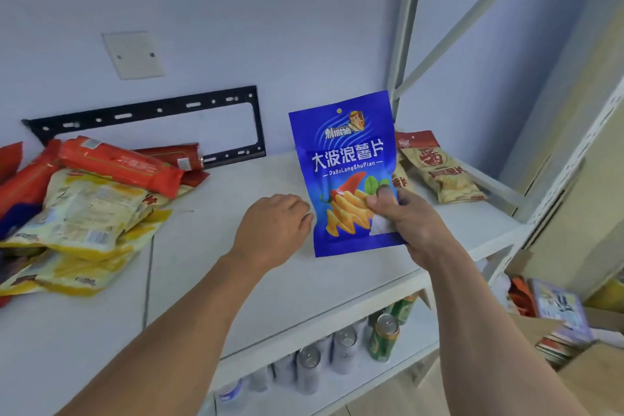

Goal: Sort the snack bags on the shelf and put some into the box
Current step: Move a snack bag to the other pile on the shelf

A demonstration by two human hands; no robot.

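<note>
1 head-worn camera looks forward and down, close over the white shelf (236,267).

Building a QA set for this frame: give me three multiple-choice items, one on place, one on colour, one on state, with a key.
1. Where is the bag pile?
A. left end of the shelf
B. in the box
C. on the cans

2. What colour is the held bag?
A. red
B. blue
C. yellow

3. What is the left hand doing?
A. pinching the blue bag
B. holding a can
C. holding nothing

Key: 1 A, the pile lies on the shelf's left end. 2 B, the bag in the right hand has a blue front. 3 C, the left hand hangs over the shelf beside the bag, nothing in its grip.
</note>
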